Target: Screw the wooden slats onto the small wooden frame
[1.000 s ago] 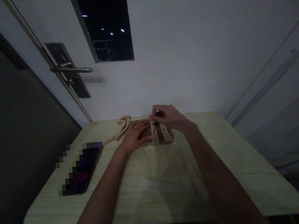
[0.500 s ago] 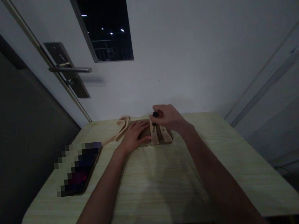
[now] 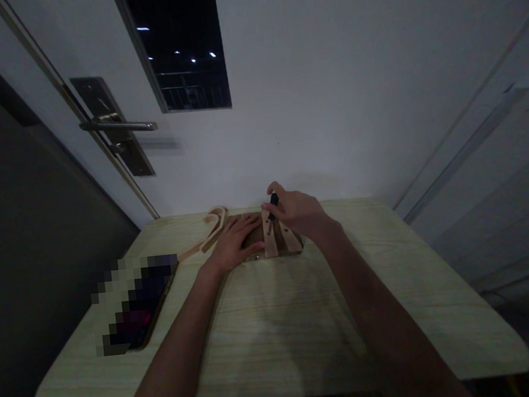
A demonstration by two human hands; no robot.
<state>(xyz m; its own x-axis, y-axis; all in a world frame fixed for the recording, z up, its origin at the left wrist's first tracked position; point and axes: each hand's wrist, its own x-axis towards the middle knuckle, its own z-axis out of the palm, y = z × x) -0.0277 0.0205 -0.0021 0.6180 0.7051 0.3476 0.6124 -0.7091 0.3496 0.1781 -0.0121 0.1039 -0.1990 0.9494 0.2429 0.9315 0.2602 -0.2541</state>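
Observation:
A brown wooden board (image 3: 252,242) lies near the table's far edge, with pale wooden strips (image 3: 270,243) across its right part. My left hand (image 3: 235,242) rests flat on the board, fingers stretched out and apart. Above the strips, my right hand (image 3: 298,211) is closed around the black handle of a screwdriver (image 3: 273,205). Its metal shaft points down at the nearer strip, tilted slightly; whether the tip sits in a screw is too small to tell. Dark dots show on the strips.
Left of the board lies a curved pale wooden piece (image 3: 214,228) shaped like a hook. A phone (image 3: 150,303), partly pixelated, is at the table's left. Behind the table (image 3: 397,310) rises a white door (image 3: 320,93) with a metal handle (image 3: 126,125).
My right hand has turned on the screwdriver, so more of the black handle and shaft shows. The left hand stays on the board. The whole view has shifted slightly.

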